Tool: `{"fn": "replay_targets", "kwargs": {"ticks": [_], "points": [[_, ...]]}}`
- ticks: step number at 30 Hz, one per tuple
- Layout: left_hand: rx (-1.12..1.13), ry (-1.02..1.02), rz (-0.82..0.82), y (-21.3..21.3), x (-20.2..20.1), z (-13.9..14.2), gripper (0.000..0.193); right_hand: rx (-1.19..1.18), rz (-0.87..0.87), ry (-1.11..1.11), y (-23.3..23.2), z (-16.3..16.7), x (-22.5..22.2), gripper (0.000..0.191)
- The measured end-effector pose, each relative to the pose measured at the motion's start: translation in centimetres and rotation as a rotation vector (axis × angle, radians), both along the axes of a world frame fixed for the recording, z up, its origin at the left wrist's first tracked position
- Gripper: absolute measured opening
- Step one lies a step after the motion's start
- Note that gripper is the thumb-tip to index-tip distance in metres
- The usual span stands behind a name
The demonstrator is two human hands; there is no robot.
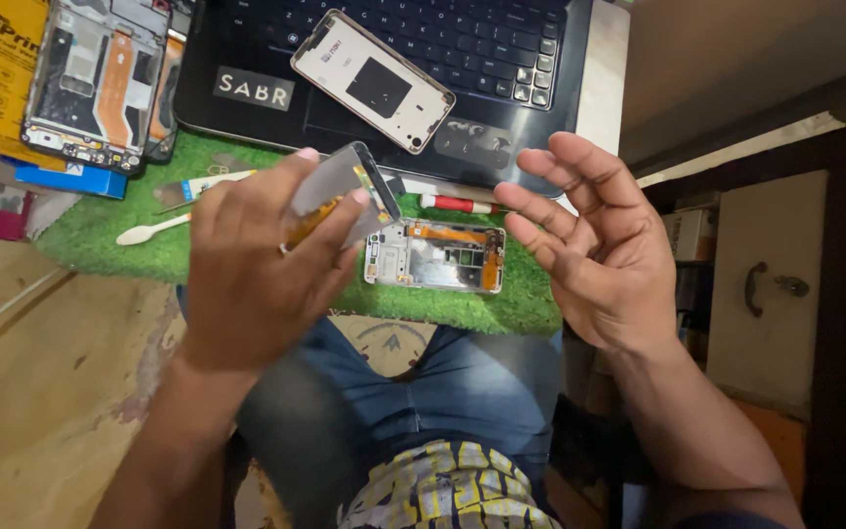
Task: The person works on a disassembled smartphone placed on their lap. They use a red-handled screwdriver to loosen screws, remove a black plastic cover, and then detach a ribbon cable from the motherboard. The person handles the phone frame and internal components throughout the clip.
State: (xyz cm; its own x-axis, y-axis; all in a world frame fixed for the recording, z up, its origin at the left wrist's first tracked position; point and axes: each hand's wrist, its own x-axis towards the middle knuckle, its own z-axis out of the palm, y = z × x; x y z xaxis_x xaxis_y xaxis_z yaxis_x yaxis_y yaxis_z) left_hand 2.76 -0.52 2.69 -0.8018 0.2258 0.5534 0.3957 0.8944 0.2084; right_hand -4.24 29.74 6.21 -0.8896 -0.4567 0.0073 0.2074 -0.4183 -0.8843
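Left hand grips phone screen; right hand open beside it.

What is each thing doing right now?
left hand: holding the phone screen panel
phone screen panel: lifted, tilted
right hand: open, empty
phone frame: opened up, flat on green mat
back cover: lying on laptop
laptop: open

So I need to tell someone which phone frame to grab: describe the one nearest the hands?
Start at the laptop, then drop to the green mat before it. The opened phone frame lies there between both hands, orange ribbon showing, unlike the white back cover on the keyboard.
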Motion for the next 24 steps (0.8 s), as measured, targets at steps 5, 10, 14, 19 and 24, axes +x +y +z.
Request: {"fn": "replay_targets", "kwargs": {"ticks": [5,10,14,19,24], "points": [[-0.012,0.001,0.029,0.1,-0.4,0.1,0.047,0.063,0.015,0.096,-0.4,-0.6,-0.5,0.067],[-0.016,0.061,0.226,-2.9,0.2,1.7,0.049,0.312,0.062,0.384,-2.6,-1.7,-1.8,0.056],[0.003,0.109,0.291,-5.3,1.2,2.0,0.05,0.769,0.154,0.622,-5.2,-1.8,-3.0,0.034],[0.0,0.158,0.317,-6.6,1.5,1.4,0.049,1.035,0.157,1.358,-10.7,-2.4,-4.5,0.01],[0.007,0.149,0.36,-7.7,1.9,1.6,0.048,1.038,0.149,1.455,-16.9,-3.9,-5.3,0.019]]}}
